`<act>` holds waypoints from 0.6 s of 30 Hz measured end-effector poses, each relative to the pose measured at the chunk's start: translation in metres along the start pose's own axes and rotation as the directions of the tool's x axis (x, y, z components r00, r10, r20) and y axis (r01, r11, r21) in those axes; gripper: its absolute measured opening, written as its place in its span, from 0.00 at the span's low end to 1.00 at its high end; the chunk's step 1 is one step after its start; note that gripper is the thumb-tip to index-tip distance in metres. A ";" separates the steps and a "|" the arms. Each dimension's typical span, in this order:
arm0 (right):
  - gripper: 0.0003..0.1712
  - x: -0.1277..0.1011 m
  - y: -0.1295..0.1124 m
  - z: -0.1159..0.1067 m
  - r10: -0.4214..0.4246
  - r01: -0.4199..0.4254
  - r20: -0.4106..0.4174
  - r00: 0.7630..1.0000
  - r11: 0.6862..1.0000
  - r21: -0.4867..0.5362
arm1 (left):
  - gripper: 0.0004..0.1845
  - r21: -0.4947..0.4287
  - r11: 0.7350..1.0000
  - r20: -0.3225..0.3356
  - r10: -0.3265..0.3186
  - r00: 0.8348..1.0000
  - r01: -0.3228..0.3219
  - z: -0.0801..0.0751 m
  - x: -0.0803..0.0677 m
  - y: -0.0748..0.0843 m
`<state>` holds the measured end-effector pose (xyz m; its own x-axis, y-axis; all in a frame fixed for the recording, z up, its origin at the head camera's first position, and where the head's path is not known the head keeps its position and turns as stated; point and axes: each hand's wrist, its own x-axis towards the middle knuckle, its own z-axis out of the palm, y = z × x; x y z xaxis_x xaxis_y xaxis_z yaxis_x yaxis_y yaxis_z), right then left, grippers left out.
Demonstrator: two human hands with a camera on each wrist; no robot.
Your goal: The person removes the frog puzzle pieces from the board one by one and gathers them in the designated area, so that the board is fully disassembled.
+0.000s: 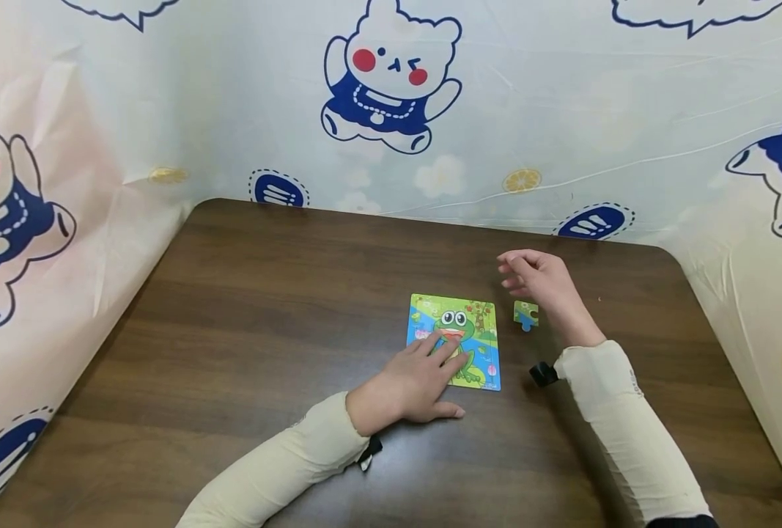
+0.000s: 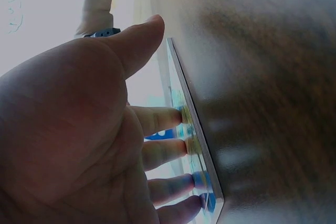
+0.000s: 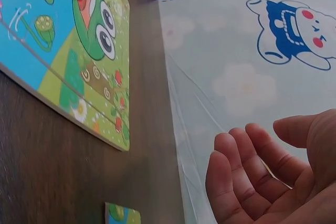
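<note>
Item one: our left hand (image 1: 409, 383), fingers flat, pressing the frog puzzle (image 1: 455, 340) mid-table (image 1: 245, 308). Item two: our right hand (image 1: 541, 282), relaxed and empty, hovering beside a loose piece (image 1: 526, 314) toward the right edge.

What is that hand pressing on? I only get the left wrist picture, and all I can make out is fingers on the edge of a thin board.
Observer: It is a frog puzzle lying flat on the wooden table; the left hand presses straight fingers on the frog picture.
Operator: Is any piece lying loose?
Observer: Yes, one loose piece lies on the table just right of the puzzle, apart from it.
Operator: What is the other hand doing?
Observer: The right hand is beside that piece with loosely curled fingers and holds nothing.
</note>
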<state>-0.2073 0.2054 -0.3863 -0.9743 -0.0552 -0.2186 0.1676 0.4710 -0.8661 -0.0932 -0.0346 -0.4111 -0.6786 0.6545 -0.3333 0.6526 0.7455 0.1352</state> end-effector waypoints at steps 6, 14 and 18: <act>0.28 0.003 0.001 0.007 -0.004 0.004 0.018 1.000 1.000 -0.012 | 0.45 0.005 1.000 -0.009 0.000 1.000 0.000 0.000 0.000 0.000; 0.26 0.005 0.006 0.015 -0.021 0.023 0.038 0.999 0.999 -0.049 | 0.45 0.012 1.000 -0.014 0.010 1.000 -0.010 -0.001 0.001 0.000; 0.26 0.005 0.006 0.020 -0.019 0.021 0.053 0.998 0.999 -0.043 | 0.45 0.020 1.000 -0.016 0.011 1.000 -0.011 -0.001 0.001 0.000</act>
<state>-0.2087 0.1904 -0.4013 -0.9679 -0.1110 -0.2255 0.1400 0.5071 -0.8505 -0.0945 -0.0336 -0.4107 -0.6766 0.6645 -0.3172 0.6665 0.7358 0.1197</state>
